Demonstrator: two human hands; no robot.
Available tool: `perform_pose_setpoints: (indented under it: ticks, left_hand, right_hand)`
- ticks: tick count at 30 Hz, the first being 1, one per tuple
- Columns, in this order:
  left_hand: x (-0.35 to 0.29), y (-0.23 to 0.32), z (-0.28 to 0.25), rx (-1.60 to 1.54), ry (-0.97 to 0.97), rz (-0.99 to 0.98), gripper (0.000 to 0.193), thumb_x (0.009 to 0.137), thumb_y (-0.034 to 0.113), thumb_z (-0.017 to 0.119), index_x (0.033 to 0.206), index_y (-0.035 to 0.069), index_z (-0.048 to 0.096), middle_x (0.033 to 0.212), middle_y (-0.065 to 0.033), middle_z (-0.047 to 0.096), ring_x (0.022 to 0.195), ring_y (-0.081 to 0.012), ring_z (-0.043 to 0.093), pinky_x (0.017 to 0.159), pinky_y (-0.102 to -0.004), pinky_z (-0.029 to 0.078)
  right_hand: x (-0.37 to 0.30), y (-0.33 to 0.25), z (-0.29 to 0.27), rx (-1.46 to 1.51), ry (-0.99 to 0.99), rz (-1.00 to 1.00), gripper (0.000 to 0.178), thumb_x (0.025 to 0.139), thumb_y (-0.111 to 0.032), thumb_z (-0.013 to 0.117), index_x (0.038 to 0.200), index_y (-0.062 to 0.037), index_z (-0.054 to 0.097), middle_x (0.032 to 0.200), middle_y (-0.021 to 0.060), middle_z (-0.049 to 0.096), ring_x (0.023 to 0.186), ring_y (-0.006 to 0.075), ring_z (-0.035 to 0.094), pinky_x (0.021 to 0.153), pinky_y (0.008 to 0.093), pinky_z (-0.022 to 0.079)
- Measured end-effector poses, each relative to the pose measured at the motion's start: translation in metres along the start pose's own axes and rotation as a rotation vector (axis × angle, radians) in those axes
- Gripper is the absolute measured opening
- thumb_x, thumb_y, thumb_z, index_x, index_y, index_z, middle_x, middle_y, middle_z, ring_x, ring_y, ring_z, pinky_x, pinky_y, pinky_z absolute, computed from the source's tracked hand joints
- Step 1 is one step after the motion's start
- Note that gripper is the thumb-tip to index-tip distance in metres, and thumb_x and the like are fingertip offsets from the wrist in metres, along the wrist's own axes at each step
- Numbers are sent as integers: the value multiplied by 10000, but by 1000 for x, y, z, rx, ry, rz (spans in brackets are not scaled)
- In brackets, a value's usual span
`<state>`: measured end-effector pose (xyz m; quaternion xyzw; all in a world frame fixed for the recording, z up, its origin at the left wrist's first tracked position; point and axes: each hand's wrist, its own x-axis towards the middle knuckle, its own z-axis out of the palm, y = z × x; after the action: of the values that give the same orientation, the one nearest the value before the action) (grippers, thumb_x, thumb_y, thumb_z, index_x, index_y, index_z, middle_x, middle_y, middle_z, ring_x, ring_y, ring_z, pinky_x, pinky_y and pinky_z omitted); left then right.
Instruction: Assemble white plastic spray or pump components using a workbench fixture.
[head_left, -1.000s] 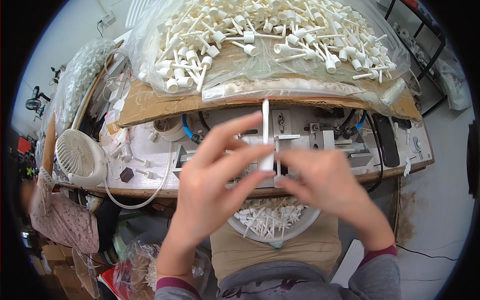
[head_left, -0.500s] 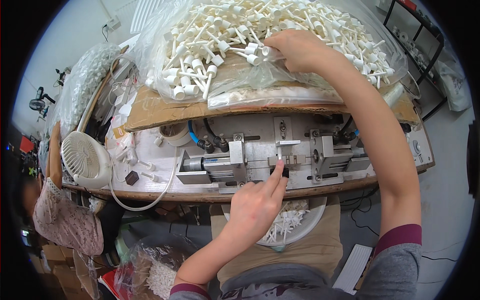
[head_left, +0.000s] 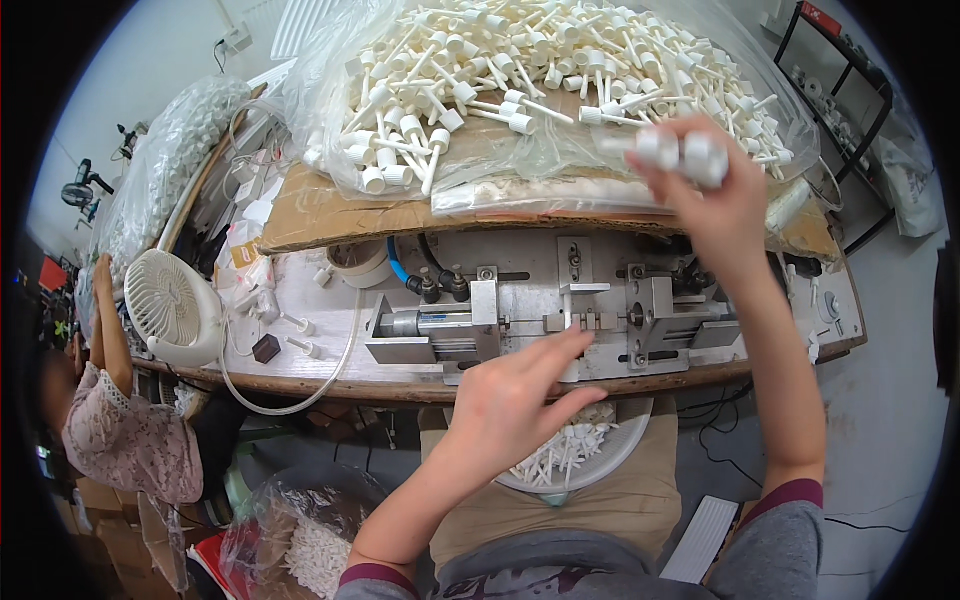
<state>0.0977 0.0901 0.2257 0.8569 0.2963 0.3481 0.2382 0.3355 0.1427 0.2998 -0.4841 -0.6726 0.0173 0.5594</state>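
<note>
My right hand point(head_left: 720, 195) is raised at the right in front of a heap of white stemmed caps point(head_left: 540, 60). It is closed on white stemmed caps point(head_left: 690, 158), at least two, smeared by motion. My left hand point(head_left: 515, 400) reaches over the front of a metal clamping fixture point(head_left: 600, 320), fingers stretched out and thumb apart. A white stem point(head_left: 568, 303) stands in the fixture at its fingertips. A white piece point(head_left: 571, 372) shows between fingers and thumb; whether they touch it I cannot tell.
Metal cylinders point(head_left: 435, 322) flank the fixture, with blue and black hoses. A cardboard sheet point(head_left: 320, 225) overhangs behind. A white fan point(head_left: 172, 310) stands left, near another person's arm point(head_left: 103, 320). A bowl of white pieces point(head_left: 630, 445) rests at my lap.
My right hand has come away from the heap, rightward and toward me, with stemmed caps in it. My left hand's pointing finger has given way to stretched fingers and a spread thumb.
</note>
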Motion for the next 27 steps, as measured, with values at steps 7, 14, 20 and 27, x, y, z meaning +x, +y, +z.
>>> perform_pose_setpoints:
  ticks: [7,14,20,27]
  left_hand:
    - [5,18,-11,-582,213,-158,432,742,-72,802,1146,-30,654,1069,-108,667,898,-165,689,800,-289,622]
    - [-15,11,-3,-20,51,3,328,754,2,800,1065,-22,699,1216,-155,631,827,-183,684,713,-303,592]
    - [-9,0,14,387,-33,126,270,761,128,781,1018,58,732,1225,-102,690,584,-188,627,564,-287,503]
    - [-4,-1,10,363,-73,78,278,747,138,793,1015,86,742,1209,-94,700,579,-185,626,559,-274,501]
  right_hand:
    - [-100,-50,7,-245,-239,-420,384,673,-47,735,1039,53,674,1024,175,677,776,285,686,637,353,568]
    - [-110,-50,-9,146,-80,215,192,821,94,668,1000,27,688,1073,148,682,842,200,701,692,299,589]
    - [-120,-59,-18,547,-25,552,123,945,15,614,1065,31,595,1045,160,657,756,128,660,617,230,555]
    - [-124,-57,-27,836,-55,764,162,1027,-146,537,984,4,576,935,120,655,609,80,561,499,205,445]
